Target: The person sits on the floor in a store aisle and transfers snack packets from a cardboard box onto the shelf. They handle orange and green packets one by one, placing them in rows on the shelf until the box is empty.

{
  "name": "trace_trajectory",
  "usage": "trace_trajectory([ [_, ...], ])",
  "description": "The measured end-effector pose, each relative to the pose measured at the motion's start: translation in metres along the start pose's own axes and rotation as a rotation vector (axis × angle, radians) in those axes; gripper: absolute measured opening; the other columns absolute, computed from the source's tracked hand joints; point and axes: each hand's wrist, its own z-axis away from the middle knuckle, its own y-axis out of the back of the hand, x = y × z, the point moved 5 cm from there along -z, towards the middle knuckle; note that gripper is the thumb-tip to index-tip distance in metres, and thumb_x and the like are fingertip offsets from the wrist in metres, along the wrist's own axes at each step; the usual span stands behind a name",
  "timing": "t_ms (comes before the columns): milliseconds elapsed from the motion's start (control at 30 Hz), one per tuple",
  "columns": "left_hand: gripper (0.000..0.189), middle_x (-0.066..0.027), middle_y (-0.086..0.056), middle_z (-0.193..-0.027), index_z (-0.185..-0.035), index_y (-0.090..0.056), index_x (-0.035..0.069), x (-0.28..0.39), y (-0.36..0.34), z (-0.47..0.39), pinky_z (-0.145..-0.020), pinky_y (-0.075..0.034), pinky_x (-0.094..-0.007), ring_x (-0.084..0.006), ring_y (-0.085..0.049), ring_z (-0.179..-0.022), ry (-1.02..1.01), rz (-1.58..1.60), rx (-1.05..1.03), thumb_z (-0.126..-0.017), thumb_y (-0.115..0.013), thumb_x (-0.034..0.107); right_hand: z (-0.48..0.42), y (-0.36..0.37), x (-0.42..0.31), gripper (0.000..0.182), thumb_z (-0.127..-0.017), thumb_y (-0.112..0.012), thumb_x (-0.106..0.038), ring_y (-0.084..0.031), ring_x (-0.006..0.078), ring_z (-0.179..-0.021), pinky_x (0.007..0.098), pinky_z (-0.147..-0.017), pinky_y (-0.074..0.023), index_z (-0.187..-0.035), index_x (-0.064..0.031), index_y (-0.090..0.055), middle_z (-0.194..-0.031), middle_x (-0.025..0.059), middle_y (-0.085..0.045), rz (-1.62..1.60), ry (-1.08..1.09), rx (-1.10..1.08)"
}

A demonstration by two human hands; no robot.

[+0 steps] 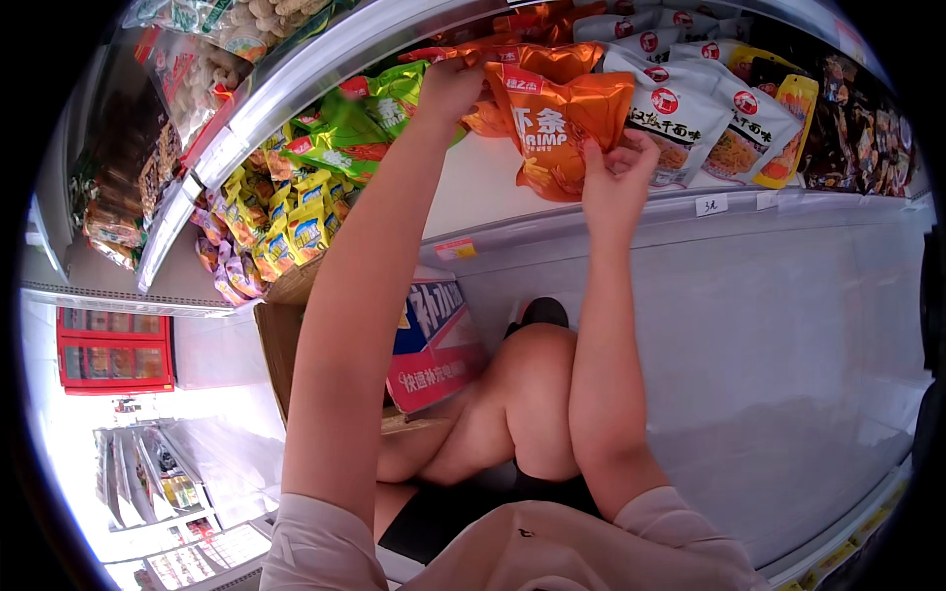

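An orange shrimp-chip bag (558, 125) stands tilted at the front of the shelf. My right hand (619, 173) pinches its lower right edge, the thumb on the front and the other fingers curled at the side. At the bag's upper left my left hand (451, 89) has its fingers bent against the orange packaging. Its fingertips are partly hidden, so I cannot tell whether it grips this bag or one behind. More orange bags (550, 59) lie behind. Green snack bags (340, 140) are left of my left wrist, and white noodle-snack pouches (672, 122) stand right of the orange bag.
A white shelf (473, 181) carries the bags, with price tags (711, 205) along its front edge. Small yellow packets (295, 221) lie at its left end. Below stands a cardboard carton (436, 340) beside my bent knee (543, 391). A curved upper shelf edge (259, 111) arches overhead.
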Motion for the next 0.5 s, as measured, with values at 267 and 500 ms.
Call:
trace_trajectory([
  [267,0.063,-0.0089,-0.071,-0.122,-0.134,-0.062,0.003,0.001,0.001,0.007,-0.091,-0.056,-0.035,-0.0222,-0.072,-0.105,0.029,0.178,-0.062,-0.104,-0.055,0.057,0.002,-0.02,0.011,0.024,-0.093,-0.077,-0.012,-0.062,0.0121,-0.079,0.0272,-0.074,-0.0527,-0.112,-0.0022,-0.066,-0.091,0.0047,-0.07,-0.042,-0.016,-0.205],
  [500,0.068,-0.0075,-0.062,-0.138,-0.146,-0.052,0.008,-0.01,0.002,0.017,-0.103,-0.051,-0.0415,-0.0239,-0.063,-0.121,0.049,0.315,-0.202,-0.106,-0.047,0.062,0.007,-0.024,0.014,0.024,-0.099,-0.071,-0.019,-0.07,0.0116,-0.087,0.0252,-0.074,-0.0528,-0.114,0.0002,-0.071,-0.096,0.0071,-0.076,0.081,-0.182,-0.521],
])
